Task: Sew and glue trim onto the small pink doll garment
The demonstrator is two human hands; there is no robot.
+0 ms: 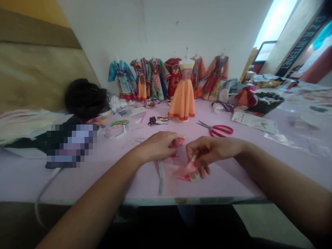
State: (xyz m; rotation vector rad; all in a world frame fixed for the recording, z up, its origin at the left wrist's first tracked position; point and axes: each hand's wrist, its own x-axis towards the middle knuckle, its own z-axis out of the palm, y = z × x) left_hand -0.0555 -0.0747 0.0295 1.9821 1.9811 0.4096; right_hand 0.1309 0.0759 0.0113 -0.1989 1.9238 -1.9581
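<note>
My left hand (160, 145) is closed, thumb and fingers around a small pink-red cloth piece (181, 140) with a pale edge. Just to its right, my right hand (212, 151) pinches a strip of pink fabric (191, 168) with cream edging, which hangs down towards the table. The fabric looks slightly blurred, and I cannot tell whether the two pieces are joined. Beyond my right hand lie red-handled scissors (220, 130), their blades parted and pointing left. A doll-sized orange dress (183, 97) with a red hem stands upright behind my hands.
Several small embroidered costumes (157, 77) stand along the white wall. A pixelated phone (72, 143) with a cable is at left, near a black bundle (84, 97). A roll of tape (114, 131), a patterned scrap (158, 120) and plastic packets (255, 121) lie on the pink tabletop (280, 166).
</note>
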